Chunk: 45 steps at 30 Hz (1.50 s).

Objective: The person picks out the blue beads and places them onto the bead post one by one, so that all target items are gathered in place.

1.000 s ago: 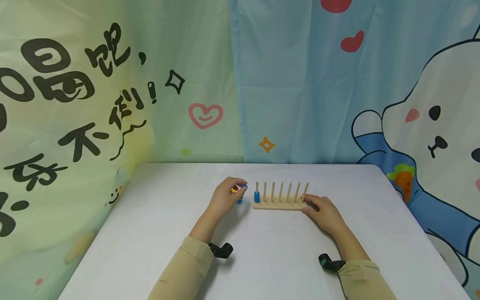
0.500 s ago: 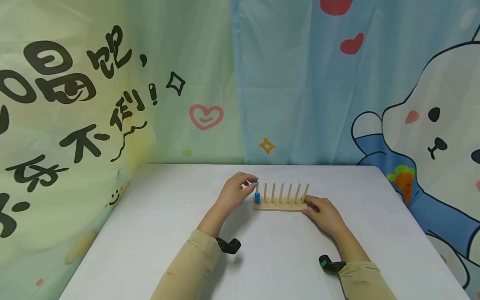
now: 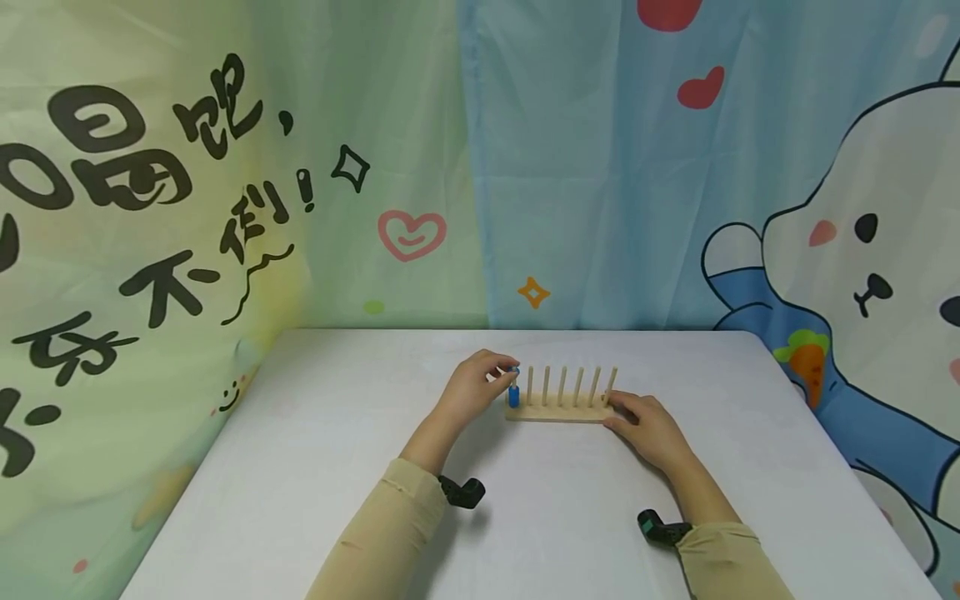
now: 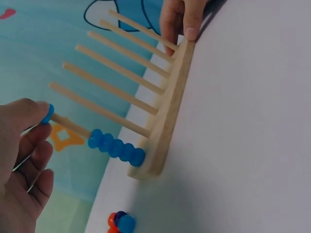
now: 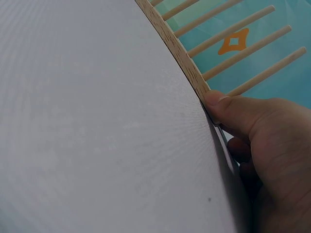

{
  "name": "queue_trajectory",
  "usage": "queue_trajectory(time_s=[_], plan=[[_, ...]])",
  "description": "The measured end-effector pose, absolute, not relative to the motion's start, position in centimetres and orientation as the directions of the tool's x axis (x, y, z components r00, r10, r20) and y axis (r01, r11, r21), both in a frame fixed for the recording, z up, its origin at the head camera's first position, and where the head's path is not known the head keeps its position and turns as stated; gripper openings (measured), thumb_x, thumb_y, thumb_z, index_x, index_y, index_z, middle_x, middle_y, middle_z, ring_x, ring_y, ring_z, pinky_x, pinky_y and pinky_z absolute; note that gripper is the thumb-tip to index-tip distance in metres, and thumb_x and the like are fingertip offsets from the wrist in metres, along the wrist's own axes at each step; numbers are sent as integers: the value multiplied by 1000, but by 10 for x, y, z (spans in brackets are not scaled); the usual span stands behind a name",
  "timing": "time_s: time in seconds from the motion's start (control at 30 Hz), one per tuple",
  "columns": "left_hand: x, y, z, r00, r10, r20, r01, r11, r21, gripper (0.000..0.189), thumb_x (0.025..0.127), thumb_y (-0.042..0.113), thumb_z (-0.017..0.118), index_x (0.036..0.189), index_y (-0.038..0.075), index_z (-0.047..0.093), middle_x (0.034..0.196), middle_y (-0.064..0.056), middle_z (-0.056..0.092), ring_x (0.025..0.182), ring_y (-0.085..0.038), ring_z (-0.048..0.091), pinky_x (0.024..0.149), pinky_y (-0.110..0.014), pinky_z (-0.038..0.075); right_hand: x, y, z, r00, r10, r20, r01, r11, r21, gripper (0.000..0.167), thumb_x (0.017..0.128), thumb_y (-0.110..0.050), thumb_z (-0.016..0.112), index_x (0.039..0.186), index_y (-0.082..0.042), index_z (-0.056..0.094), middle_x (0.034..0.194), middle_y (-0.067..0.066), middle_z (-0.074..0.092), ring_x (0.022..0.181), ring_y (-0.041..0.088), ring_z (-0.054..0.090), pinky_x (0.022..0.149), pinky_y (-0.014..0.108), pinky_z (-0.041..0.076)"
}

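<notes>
A wooden peg rack (image 3: 558, 412) with a row of upright pegs stands on the table. Several blue beads (image 4: 116, 147) are stacked on its leftmost peg, down at the base. My left hand (image 3: 472, 387) pinches one more blue bead (image 4: 48, 114) between thumb and forefinger, right at the top of that same peg. The other fingers of this hand are loosely curled. At the opposite end, my right hand (image 3: 643, 425) grips the rack's base, its thumb on the front edge in the right wrist view. The other pegs (image 4: 112, 87) carry no beads.
A small cluster of red, dark and blue beads (image 4: 121, 222) lies on the table left of the rack, hidden behind the left hand in the head view. The white table (image 3: 570, 517) reaches back to a printed curtain (image 3: 555, 167).
My left hand has moved right from beside the rack to the leftmost peg, bringing the blue bead to its top, then dipped slightly. The right hand has stayed on the base.
</notes>
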State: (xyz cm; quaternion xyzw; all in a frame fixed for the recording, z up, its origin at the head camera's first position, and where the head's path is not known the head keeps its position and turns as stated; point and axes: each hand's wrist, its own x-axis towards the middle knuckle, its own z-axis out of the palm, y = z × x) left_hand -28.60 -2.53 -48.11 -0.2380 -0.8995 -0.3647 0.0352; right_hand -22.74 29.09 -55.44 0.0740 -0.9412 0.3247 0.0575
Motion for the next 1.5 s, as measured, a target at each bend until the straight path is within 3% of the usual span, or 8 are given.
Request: queue_trajectory(time_s=[0.6, 1.23, 1.5], plan=[[-283, -28, -499, -906, 404, 127, 384, 655, 651, 26, 96, 31, 65, 117, 18, 72, 117, 2, 67, 100, -15, 63, 82, -28, 52, -229, 290, -554, -987, -92, 132, -153, 796, -585, 51, 93, -28, 69, 137, -6, 57, 138, 19, 58, 120, 41, 53, 102, 60, 40], [-285, -36, -503, -904, 399, 151, 398, 663, 634, 28, 96, 24, 65, 123, 16, 70, 116, -2, 69, 97, -16, 65, 84, -30, 53, -229, 291, -555, -986, -96, 139, -160, 797, -582, 52, 92, -28, 69, 137, -6, 57, 136, 19, 59, 117, 39, 54, 100, 59, 42], [-292, -57, -506, -931, 335, 143, 344, 678, 650, 27, 95, 24, 66, 121, 16, 70, 117, -4, 68, 104, -20, 65, 89, -37, 53, -229, 290, -554, -986, -97, 138, -160, 800, -579, 52, 93, -29, 69, 137, -6, 57, 135, 20, 59, 116, 39, 54, 99, 59, 42]])
